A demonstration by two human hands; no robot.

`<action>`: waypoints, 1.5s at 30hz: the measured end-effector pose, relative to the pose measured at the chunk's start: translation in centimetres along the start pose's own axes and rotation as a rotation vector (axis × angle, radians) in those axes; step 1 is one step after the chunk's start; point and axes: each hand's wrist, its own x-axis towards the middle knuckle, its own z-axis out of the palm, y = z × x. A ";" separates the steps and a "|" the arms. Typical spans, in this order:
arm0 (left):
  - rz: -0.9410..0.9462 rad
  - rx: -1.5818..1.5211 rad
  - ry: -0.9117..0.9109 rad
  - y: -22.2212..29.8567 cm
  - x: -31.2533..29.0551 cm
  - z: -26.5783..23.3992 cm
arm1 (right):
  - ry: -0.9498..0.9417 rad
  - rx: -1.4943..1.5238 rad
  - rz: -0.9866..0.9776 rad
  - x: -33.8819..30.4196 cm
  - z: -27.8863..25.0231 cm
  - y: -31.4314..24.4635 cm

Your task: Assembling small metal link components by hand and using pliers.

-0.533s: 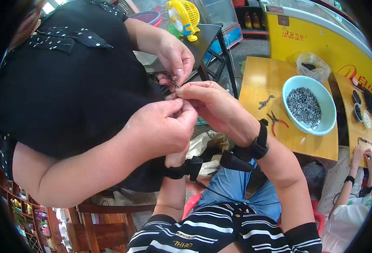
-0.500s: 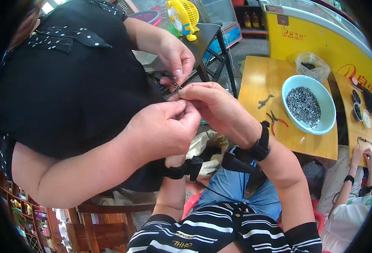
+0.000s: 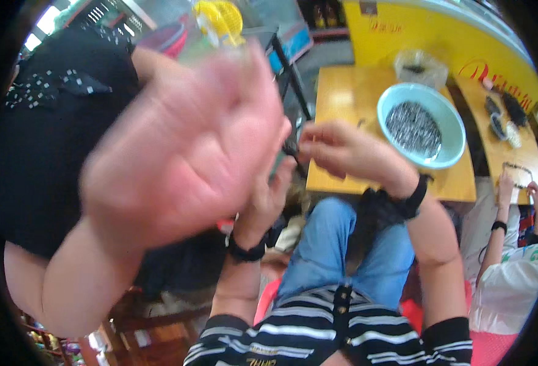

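Note:
My right hand (image 3: 342,149) is closed in a pinch at the end of a short dark metal chain (image 3: 291,149). At the chain's other side is my left hand (image 3: 266,198), its thumb showing and its fingers partly covered; they seem curled round the chain. Another person's hand (image 3: 189,134), large and smeared by motion, fills the space in front of my left hand and hides part of it. That person's fingers look spread, with the palm toward me. Both my wrists wear black straps.
A wooden table (image 3: 336,82) holds a light blue basin (image 3: 455,149) of metal links (image 3: 412,125) and a clear plastic bag (image 3: 424,70). Farther right, a co-worker's hands (image 3: 505,186) hold a strand at another table. A yellow fan (image 3: 220,21) stands behind the person in black.
The other person's hand has come away from the chain and risen toward me. My hands have drawn back slightly. My view has shifted right; my right hand now covers the pliers' place on the table.

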 end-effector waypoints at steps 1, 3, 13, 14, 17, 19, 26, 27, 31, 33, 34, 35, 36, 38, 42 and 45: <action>0.002 0.030 -0.033 0.4 -0.2 0.3 | 0.006 -0.092 -0.052 -0.4 0.4 0.2; 0.096 0.113 -0.030 0.0 0.8 1.0 | 0.053 -0.150 -0.105 -0.9 -0.5 -0.4; -0.480 -0.502 -0.073 -1.2 -0.9 4.3 | 0.273 0.010 -0.208 -2.9 2.1 4.9; -0.502 -0.558 -0.060 -1.5 -1.0 4.4 | 0.343 0.089 -0.216 -3.0 2.5 5.0; -0.559 -0.711 -0.048 -1.8 -1.2 5.1 | 0.536 0.283 -0.178 -3.4 2.8 6.1; -0.696 -0.808 -0.037 -1.7 -1.9 5.3 | 0.576 0.269 -0.126 -3.7 2.7 7.4; -0.681 -0.750 -0.059 -1.4 -2.1 6.4 | 0.556 0.257 -0.183 -3.2 3.1 7.7; -0.677 -0.762 -0.072 -1.5 -2.3 6.5 | 0.517 0.168 -0.182 -3.2 3.0 7.8; -0.628 -0.761 -0.091 -1.4 -2.9 6.8 | 0.567 0.234 -0.203 -3.0 3.5 9.0; -0.649 -0.753 -0.127 -1.9 -3.0 6.7 | 0.647 0.048 -0.083 -3.2 3.4 8.6; -0.668 -0.746 -0.169 -2.1 -3.0 6.6 | 0.646 0.048 -0.080 -3.2 3.4 8.4; -0.671 -0.747 -0.169 -2.0 -3.0 6.7 | 0.693 -0.047 -0.145 -3.1 3.3 8.2; -0.666 -0.720 -0.156 -1.7 -2.9 6.7 | 0.739 -0.141 -0.209 -3.1 3.3 8.2; -0.662 -0.698 -0.144 -1.6 -2.8 6.9 | 0.754 -0.105 -0.207 -3.2 3.1 8.5; -0.673 -0.801 -0.152 -2.1 -2.8 7.4 | 0.748 0.099 -0.168 -3.3 3.3 8.9; -0.745 -0.968 -0.206 -2.0 -2.7 7.6 | 0.650 0.364 -0.111 -3.8 3.0 9.5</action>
